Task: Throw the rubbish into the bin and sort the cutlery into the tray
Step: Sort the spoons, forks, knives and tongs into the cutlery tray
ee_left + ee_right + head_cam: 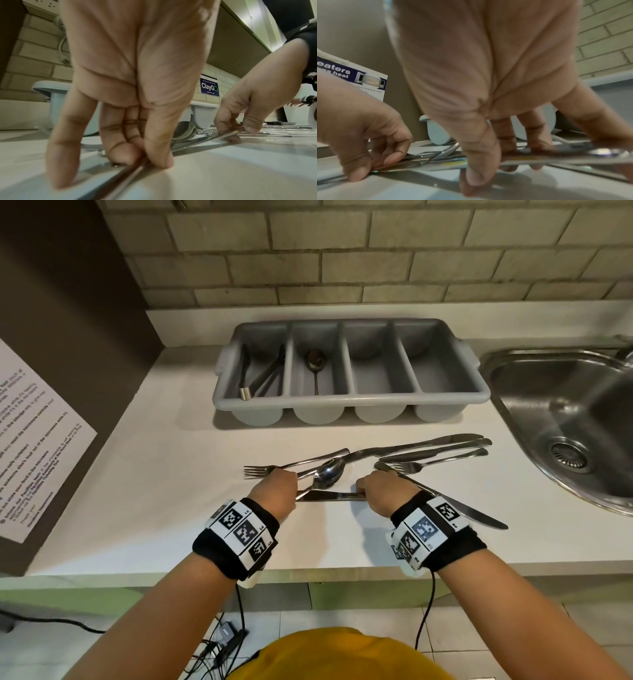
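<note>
Left hand (275, 491) and right hand (385, 493), frame centre, each pinch one end of flat steel table knife (330, 496), likely prying it off white counter (137, 491). Grey four-compartment tray (349, 398) above centre, near.

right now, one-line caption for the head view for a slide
Both hands, left hand and right hand, pinch a knife off the counter below the tray.

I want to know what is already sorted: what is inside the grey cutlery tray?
In the tray, the leftmost compartment holds tongs and other dark cutlery, the next a spoon. Its other two look empty.
</note>
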Motion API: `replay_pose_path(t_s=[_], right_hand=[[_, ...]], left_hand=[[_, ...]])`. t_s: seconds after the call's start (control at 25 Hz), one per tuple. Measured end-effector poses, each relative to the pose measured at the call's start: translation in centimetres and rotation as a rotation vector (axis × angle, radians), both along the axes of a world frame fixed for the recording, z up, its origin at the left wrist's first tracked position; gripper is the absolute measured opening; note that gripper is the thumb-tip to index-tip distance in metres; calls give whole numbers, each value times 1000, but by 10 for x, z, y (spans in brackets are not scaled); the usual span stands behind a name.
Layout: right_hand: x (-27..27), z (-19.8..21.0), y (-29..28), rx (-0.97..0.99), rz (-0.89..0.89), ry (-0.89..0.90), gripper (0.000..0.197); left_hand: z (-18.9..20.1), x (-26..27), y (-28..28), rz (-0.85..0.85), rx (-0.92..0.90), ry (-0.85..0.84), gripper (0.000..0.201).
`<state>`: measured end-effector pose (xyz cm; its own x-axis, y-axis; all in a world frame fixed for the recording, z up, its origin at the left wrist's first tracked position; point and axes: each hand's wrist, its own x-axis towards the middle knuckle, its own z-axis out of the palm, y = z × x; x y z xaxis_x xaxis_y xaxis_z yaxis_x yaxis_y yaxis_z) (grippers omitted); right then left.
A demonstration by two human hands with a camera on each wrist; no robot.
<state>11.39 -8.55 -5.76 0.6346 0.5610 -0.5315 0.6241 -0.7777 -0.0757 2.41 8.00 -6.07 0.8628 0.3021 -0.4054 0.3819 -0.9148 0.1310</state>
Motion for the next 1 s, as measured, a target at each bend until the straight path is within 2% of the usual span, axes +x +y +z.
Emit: replay_pose_path(t_s=[0.28,0.36,0.44,0.56,0.68,0.8,0.92,1.0], right_hand=[[-3,-2,-5,5,2,20,33],[-2,3,-8,33,-9,25,37],[0,9,-12,62,-16,18,32],[3,26,-21,144,-55,4,30],[5,45,-33,242,-103,-5,27],[9,55,-43,364,-196,-13,24],[15,58,-47,558,-293,-54,9],[20,59,-47,732,-352,-112,8]], left_hand=[[-1,-5,-2,-26,-15,9,32],[2,-6,-3,-23,-21,-41,32],[12,-5,-3,-33,-21,-92,31],[39,-1,1,1,-113,-225,27],[72,10,8,19,-208,-488,19],[98,30,13,33,-265,-739,23],[112,62,14,153,-302,-819,37],[113,87,15,234,-329,-767,42]])
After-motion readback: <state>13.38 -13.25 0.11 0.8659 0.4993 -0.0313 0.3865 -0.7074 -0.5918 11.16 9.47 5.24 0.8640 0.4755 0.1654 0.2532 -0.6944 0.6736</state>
